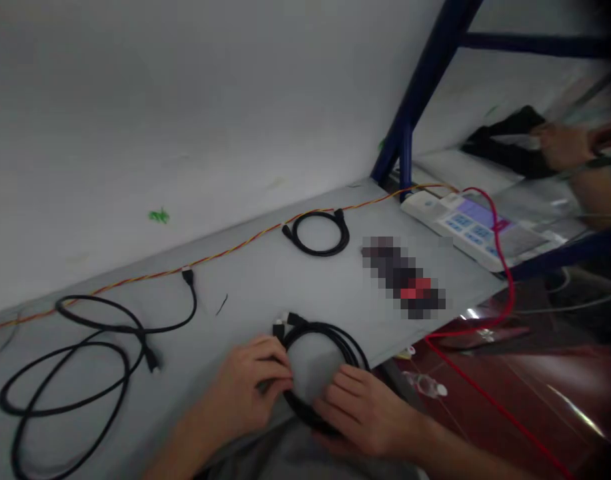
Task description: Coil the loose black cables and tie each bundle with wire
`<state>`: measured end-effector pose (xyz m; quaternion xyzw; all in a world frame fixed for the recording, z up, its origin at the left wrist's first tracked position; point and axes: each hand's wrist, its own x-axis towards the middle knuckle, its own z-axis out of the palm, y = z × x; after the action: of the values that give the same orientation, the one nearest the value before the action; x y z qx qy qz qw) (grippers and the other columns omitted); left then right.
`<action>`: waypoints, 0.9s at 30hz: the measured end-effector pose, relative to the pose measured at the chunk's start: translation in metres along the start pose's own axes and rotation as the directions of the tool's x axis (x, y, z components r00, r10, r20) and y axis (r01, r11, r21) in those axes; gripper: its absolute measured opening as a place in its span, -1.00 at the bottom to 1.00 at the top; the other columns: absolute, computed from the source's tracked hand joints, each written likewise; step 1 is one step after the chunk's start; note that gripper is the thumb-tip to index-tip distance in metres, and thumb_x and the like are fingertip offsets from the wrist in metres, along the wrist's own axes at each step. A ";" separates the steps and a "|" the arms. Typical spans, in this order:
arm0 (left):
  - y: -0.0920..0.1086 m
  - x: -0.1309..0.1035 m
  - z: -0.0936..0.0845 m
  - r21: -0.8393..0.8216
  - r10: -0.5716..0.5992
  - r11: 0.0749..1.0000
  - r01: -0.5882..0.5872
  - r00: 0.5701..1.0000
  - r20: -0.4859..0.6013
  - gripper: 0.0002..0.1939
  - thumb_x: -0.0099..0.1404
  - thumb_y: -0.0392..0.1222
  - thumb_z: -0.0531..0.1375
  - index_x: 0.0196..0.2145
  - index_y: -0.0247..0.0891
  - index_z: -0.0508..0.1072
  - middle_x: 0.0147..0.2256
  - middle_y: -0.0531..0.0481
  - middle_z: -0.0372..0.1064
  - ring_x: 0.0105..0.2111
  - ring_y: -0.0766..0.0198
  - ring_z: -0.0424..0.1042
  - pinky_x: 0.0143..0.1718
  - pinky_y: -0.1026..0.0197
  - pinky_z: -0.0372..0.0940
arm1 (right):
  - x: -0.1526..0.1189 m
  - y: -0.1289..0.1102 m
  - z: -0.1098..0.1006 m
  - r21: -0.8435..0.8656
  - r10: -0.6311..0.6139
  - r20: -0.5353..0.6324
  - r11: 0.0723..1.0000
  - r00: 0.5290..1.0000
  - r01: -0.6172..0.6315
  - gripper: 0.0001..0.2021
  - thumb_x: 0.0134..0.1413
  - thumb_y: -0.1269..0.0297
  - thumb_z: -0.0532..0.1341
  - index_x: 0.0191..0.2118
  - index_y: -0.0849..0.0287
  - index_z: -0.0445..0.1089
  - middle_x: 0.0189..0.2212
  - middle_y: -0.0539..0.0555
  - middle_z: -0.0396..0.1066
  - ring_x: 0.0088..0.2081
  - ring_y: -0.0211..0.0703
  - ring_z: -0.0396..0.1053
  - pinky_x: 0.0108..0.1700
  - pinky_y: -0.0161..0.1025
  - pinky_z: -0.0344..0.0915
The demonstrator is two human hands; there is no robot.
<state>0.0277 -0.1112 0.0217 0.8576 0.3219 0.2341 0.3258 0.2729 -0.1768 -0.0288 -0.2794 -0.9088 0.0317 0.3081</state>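
Along the back of the grey surface (245, 287), one black cable (320, 253) lies in a neat small ring, both plugs beside it; its winding looks done. Nearer the person, a second black cable (330, 328) is looped into a ring, between the two hands. Left hand (255, 380): grip clamped on the ring's near left side, thumb and fingertips drawn together. Right hand (355, 407): grip closed around its lower right part. Judged well along, though no tie shows on it (the fingers hide some of it).

Off to the left, a third black cable (160, 330) sprawls in wide, crossing loops, its winding seemingly left undone.

Count: black cables, three; visible plug ends, six; short dark strip (222, 304), one; twisted red-and-yellow wire (225, 251), one; white power strip (455, 230), one; red cord (509, 287), one; pixelated dark item (395, 273), one, identity unclear. Beyond the blue frame (425, 80), a co-worker's hand (565, 143).
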 end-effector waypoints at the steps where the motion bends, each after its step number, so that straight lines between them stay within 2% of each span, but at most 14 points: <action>1: -0.001 0.000 0.001 -0.009 0.000 1.000 0.000 1.000 -0.030 -0.81 0.34 -0.41 0.28 -0.22 -0.15 0.64 -0.23 -0.03 0.54 -0.18 0.21 0.50 -0.13 0.15 0.45 | 0.001 0.002 0.000 0.005 -0.006 -0.010 1.000 1.000 0.006 -0.83 0.32 0.23 0.26 -0.17 0.23 0.51 -0.43 0.09 0.45 -0.34 -0.10 0.36 -0.21 -0.13 0.34; 5: -0.009 -0.004 0.001 -0.017 0.073 0.997 -0.074 0.995 -0.070 -0.80 0.40 -0.38 0.24 -0.20 -0.13 0.63 -0.20 -0.04 0.55 -0.09 0.20 0.52 0.00 0.11 0.46 | 0.006 0.010 -0.003 0.016 -0.007 -0.026 1.000 1.000 0.008 -0.79 0.35 0.20 0.24 -0.17 0.25 0.52 -0.42 0.09 0.42 -0.34 -0.11 0.34 -0.22 -0.14 0.35; 8: -0.016 -0.008 -0.001 0.037 0.101 0.994 -0.099 0.991 -0.084 -0.79 0.42 -0.39 0.22 -0.15 -0.15 0.61 -0.17 -0.05 0.55 -0.02 0.19 0.51 0.07 0.08 0.45 | 0.010 0.020 -0.012 0.064 0.054 0.047 0.996 0.997 -0.057 -0.80 0.33 0.18 0.28 -0.10 0.22 0.52 -0.35 0.09 0.44 -0.26 -0.08 0.34 -0.16 -0.11 0.37; 11: -0.022 -0.012 -0.002 0.136 0.114 0.986 -0.098 0.986 -0.118 -0.76 0.43 -0.40 0.20 -0.06 -0.16 0.59 -0.12 -0.08 0.55 -0.01 0.17 0.50 0.10 0.04 0.45 | 0.017 0.031 -0.022 0.137 0.162 0.119 0.975 0.980 -0.178 -0.78 0.32 0.25 0.29 0.02 0.17 0.49 -0.18 0.14 0.45 -0.10 0.00 0.35 0.07 0.04 0.34; 14: -0.025 -0.015 -0.002 0.213 0.101 0.975 -0.067 0.983 -0.156 -0.71 0.42 -0.39 0.21 0.02 -0.15 0.56 -0.06 -0.11 0.54 0.00 0.14 0.49 0.11 -0.02 0.43 | 0.023 0.038 -0.029 0.158 0.266 0.122 0.946 0.956 -0.283 -0.72 0.28 0.38 0.27 0.09 0.13 0.47 -0.08 0.16 0.42 0.02 0.06 0.31 0.23 0.21 0.21; 19: -0.024 -0.015 0.003 0.231 0.090 0.972 -0.037 0.971 -0.222 -0.73 0.41 -0.35 0.26 0.02 -0.13 0.56 -0.08 -0.10 0.55 -0.04 0.14 0.51 0.06 -0.03 0.44 | 0.035 0.033 -0.025 0.186 0.388 0.089 0.898 0.917 -0.398 -0.60 0.17 0.46 0.29 0.12 0.09 0.46 0.01 0.18 0.40 0.06 0.12 0.28 0.17 0.20 0.24; 24: -0.022 -0.013 0.007 0.241 0.108 0.969 -0.046 0.962 -0.251 -0.76 0.38 -0.34 0.29 -0.02 -0.16 0.56 -0.11 -0.09 0.56 -0.07 0.14 0.51 0.05 -0.04 0.43 | 0.047 0.016 -0.006 0.179 0.460 0.077 0.866 0.885 -0.466 -0.70 0.27 0.26 0.34 0.10 0.08 0.47 -0.07 0.13 0.47 -0.02 0.06 0.34 0.10 0.11 0.23; 27: -0.022 -0.013 0.008 0.257 0.125 0.965 -0.056 0.957 -0.260 -0.73 0.36 -0.36 0.30 -0.01 -0.16 0.54 -0.09 -0.09 0.56 -0.05 0.14 0.51 0.07 -0.04 0.42 | 0.053 0.013 0.001 0.146 0.498 0.049 0.854 0.866 -0.500 -0.73 0.30 0.25 0.33 0.09 0.09 0.47 -0.06 0.12 0.50 -0.03 0.03 0.36 0.07 0.07 0.20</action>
<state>0.0151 -0.1105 -0.0013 0.8647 0.3506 0.3233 0.1576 0.2439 -0.1374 -0.0042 -0.4805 -0.8017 0.1818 0.3056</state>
